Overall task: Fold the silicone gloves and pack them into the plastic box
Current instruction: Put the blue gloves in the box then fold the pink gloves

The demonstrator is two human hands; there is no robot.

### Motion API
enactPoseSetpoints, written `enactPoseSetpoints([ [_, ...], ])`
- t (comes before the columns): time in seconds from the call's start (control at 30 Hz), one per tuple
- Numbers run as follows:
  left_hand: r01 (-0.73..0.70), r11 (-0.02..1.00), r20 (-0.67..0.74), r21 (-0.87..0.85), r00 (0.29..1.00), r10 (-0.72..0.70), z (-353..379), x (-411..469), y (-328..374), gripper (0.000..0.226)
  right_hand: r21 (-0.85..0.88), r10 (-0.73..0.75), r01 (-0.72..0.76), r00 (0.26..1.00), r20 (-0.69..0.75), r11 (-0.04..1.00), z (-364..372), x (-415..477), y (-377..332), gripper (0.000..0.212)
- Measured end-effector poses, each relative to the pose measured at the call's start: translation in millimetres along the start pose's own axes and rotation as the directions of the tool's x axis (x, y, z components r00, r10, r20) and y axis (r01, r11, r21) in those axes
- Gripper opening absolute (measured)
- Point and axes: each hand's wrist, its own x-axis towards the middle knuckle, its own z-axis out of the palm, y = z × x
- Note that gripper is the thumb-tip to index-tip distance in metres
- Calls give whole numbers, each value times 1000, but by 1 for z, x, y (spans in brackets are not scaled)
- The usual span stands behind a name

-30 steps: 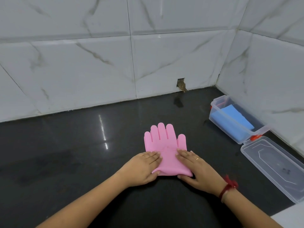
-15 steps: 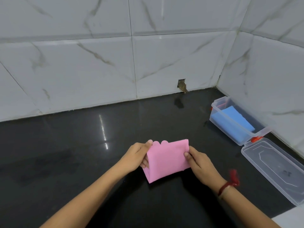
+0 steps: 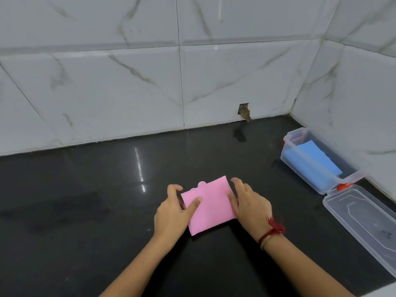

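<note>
A pink silicone glove (image 3: 211, 206) lies folded in half on the black counter, one fingertip peeking out at its far edge. My left hand (image 3: 174, 211) grips its left edge, thumb on top. My right hand (image 3: 249, 201) holds its right edge, fingers curled over the side. A clear plastic box (image 3: 300, 156) stands at the right by the wall, with a folded blue glove (image 3: 310, 162) inside.
The box's clear lid (image 3: 362, 224) lies flat on the counter, hinged out toward me with a red clasp (image 3: 342, 186). White tiled walls close the back and right side. A chipped hole (image 3: 244, 111) sits low in the back wall.
The glove lay flat with fingers spread a second ago; its cuff half has been folded over the fingers, and both hands now hold the folded square by its sides.
</note>
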Motion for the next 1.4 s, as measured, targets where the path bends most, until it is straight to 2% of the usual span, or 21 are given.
enactPoseSetpoints([
  [0.03, -31, 999, -62, 33, 998, 33, -2, -1, 4, 59, 14, 10, -9, 999, -36, 1000, -2, -1, 0, 30],
  [0.1, -175, 968, -211, 177, 954, 212, -6, -4, 11, 63, 85, -32, 42, 993, -113, 995, -7, -3, 1, 16],
  [0.17, -379, 877, -290, 296, 839, 460, -6, -15, 22, 52, 101, -106, 122, 983, -152, 987, -11, -6, -2, 5],
  [0.23, -606, 738, -202, 297, 716, 669, 6, -29, 31, 44, 91, -140, 158, 973, -183, 983, -12, -10, -10, 9],
  [0.3, -721, 604, -22, 340, 636, 772, 24, -41, 33, 45, 106, -190, 221, 951, -243, 970, -10, -14, -17, 18],
  [0.33, -715, 579, 67, 391, 650, 757, 30, -42, 32, 48, 148, -219, 263, 941, -260, 953, -9, -15, -20, 20],
  [0.4, -633, 620, 202, 462, 757, 622, 35, -37, 32, 58, 267, -238, 300, 941, -240, 916, -10, -14, -25, 28],
  [0.43, -592, 635, 251, 496, 798, 548, 35, -33, 32, 64, 326, -241, 299, 948, -206, 897, -10, -13, -27, 31],
  [0.5, -554, 640, 312, 533, 831, 460, 35, -27, 30, 70, 411, -272, 291, 957, -103, 864, -5, -10, -32, 38],
  [0.6, -530, 670, 342, 520, 848, 405, 36, -24, 30, 73, 309, -340, 305, 938, 66, 901, 12, -9, -32, 56],
  [0.67, -541, 661, 355, 519, 840, 409, 37, -26, 32, 73, 247, -338, 309, 937, 83, 918, 21, -10, -29, 62],
  [0.73, -552, 664, 330, 504, 834, 443, 39, -26, 31, 73, 281, -320, 288, 944, 75, 916, 26, -10, -27, 66],
  [0.83, -547, 674, 357, 497, 836, 416, 43, -21, 29, 73, 329, -283, 241, 956, 83, 913, 32, -7, -26, 61],
  [1.07, -599, 576, 450, 556, 800, 398, 48, -7, 28, 67, 485, -257, 145, 951, 173, 862, 18, 1, -26, 47],
  [1.1, -599, 566, 470, 566, 799, 376, 47, -6, 30, 66, 543, -250, 127, 955, 160, 830, 11, -1, -26, 46],
  [1.17, -584, 562, 496, 586, 807, 321, 43, -1, 32, 66, 651, -175, 119, 984, 22, 750, -8, -13, -25, 42],
  [1.23, -570, 570, 490, 592, 816, 308, 38, 3, 33, 67, 729, -46, 123, 991, -124, 673, -22, -35, -21, 34],
  [1.27, -571, 570, 493, 591, 815, 306, 36, 3, 33, 66, 786, 31, 80, 992, -125, 613, -26, -48, -19, 28],
  [1.33, -588, 569, 514, 575, 800, 308, 32, 1, 33, 64, 899, 176, -130, 983, 60, 417, -32, -72, -16, 22],
  [1.37, -597, 572, 525, 563, 793, 310, 31, 1, 34, 65, 915, 220, -282, 949, 223, 290, -32, -81, -16, 21],
  [1.4, -603, 574, 533, 554, 787, 312, 30, 2, 35, 64, 882, 242, -445, 883, 402, 156, -31, -87, -16, 20],
])
